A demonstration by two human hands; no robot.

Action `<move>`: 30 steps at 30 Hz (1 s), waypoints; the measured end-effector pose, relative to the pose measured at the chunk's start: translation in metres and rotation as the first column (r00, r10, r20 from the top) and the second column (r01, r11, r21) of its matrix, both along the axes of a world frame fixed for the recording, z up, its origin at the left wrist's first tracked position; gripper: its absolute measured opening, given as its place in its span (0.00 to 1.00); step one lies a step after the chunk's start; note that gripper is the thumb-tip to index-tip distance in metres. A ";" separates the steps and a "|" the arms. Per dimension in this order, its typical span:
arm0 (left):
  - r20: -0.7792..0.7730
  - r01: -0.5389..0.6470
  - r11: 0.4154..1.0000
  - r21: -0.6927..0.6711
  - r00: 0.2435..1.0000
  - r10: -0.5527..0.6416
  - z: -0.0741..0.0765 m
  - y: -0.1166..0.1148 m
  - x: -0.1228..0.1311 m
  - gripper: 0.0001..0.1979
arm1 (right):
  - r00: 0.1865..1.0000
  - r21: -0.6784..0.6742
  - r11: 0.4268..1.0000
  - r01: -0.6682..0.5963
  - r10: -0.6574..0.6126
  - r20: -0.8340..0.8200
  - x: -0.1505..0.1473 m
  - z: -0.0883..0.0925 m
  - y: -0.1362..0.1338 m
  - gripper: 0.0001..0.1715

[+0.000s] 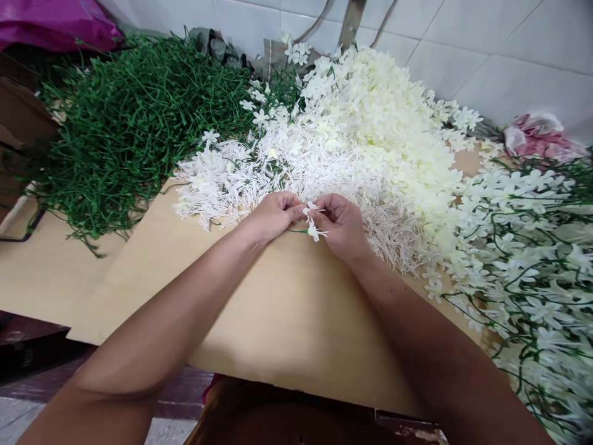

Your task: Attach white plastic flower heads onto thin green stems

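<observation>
My left hand (pixel 278 215) and my right hand (pixel 340 222) meet above the near edge of the flower pile, both with fingers pinched. Between them is a green artificial stem (pixel 298 231) with small white flowers (pixel 315 232) on it. The left fingers grip the stem side; the right thumb and forefinger pinch a white flower piece by the upper bloom. Just beyond my hands lie thin white stamens (pixel 324 167) in a heap. Pale yellow-white loose petals (pixel 393 123) are piled behind and to the right.
Bare green stems (pixel 143 117) form a large heap at left. Flowered stems (pixel 532 266) cover the right side. Cardboard (pixel 259 321) lies under my arms. A purple bag (pixel 55 25) sits at back left, a pink-and-white bag (pixel 540 137) at back right, before a tiled wall (pixel 500 43).
</observation>
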State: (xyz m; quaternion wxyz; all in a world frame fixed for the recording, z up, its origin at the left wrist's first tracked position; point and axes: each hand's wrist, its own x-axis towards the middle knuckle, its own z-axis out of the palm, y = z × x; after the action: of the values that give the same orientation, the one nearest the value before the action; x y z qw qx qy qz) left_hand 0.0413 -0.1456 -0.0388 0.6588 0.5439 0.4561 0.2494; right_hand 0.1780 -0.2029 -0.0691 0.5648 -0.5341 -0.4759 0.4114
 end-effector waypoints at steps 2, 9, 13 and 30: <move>-0.006 0.014 1.000 -0.007 1.000 -0.014 0.001 -0.001 0.000 0.13 | 1.000 -0.021 1.000 -0.023 0.022 -0.017 0.000 0.000 0.000 0.20; 0.025 0.011 0.998 -0.063 1.000 -0.010 0.003 0.000 0.002 0.13 | 0.998 -0.037 0.998 -0.057 0.057 0.006 -0.006 0.001 -0.002 0.20; 0.120 0.045 0.997 -0.060 0.992 -0.038 0.005 0.002 -0.002 0.13 | 0.986 -0.074 0.996 -0.057 0.045 -0.158 0.002 0.004 0.001 0.24; 0.089 -0.006 1.000 -0.019 0.996 0.007 0.005 -0.003 0.004 0.12 | 0.950 -0.140 0.990 -0.020 -0.025 -0.311 0.000 0.003 0.006 0.26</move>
State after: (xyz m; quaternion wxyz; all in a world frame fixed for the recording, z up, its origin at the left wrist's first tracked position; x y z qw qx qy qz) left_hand 0.0454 -0.1484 -0.0338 0.6827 0.5245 0.4304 0.2712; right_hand 0.1779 -0.1972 -0.0664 0.5942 -0.5015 -0.3497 0.5227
